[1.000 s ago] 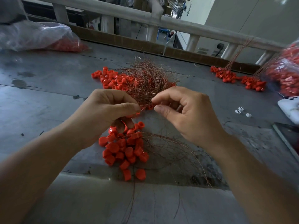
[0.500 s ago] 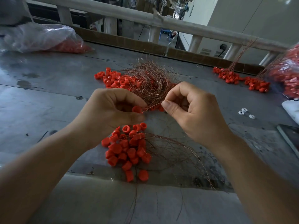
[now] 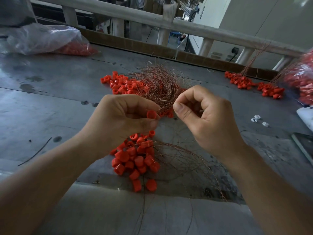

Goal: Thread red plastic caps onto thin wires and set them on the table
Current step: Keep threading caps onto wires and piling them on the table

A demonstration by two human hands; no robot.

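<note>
Fingers (image 3: pixel 149 123), left hand (image 3: pixel 122 119), now expose red cap (image 3: pixel 151 114).

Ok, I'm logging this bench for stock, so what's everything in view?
held cap: one, red, in left fingertips.
near cap pile: many, red, below the hands, mixed with wires.
far cap pile: many, red, left of wire tangle.
wire tangle: one, coppery, behind the hands.
right cap pile: many, red, far right, wires trailing.
left bag: one, clear, red caps inside, far left.
right bag: one, clear, red contents, right edge.
white pieces: three, white, right of right hand.
table: one, grey, beneath all.
railing: one, pale, beyond table.
left hand: pinches held cap.
right hand: pinches a strand at the wire tangle.
</note>
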